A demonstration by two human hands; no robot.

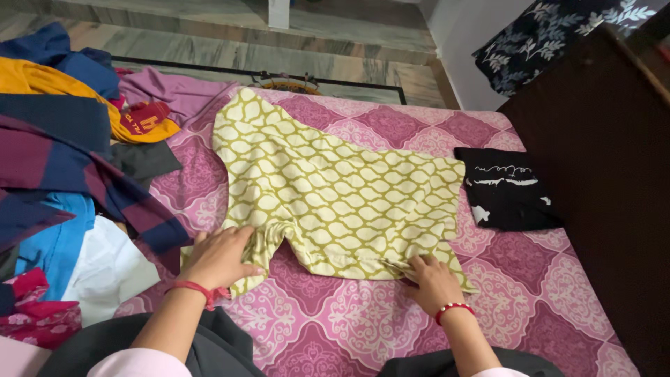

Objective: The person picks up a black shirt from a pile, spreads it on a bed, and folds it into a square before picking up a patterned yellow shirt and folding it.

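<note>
— While the left hand (220, 258) presses the sleeve flat, what could slip?
— The shirt (335, 192) on the bed (544, 293); the right hand (433, 283) pinches its hem, and tugging there might bunch it.

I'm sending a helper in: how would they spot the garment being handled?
On the pink patterned bedsheet, look mid-bed between the clothes pile and a folded black garment. The olive-and-cream lattice shirt lies spread flat, the only one under both hands.
</note>
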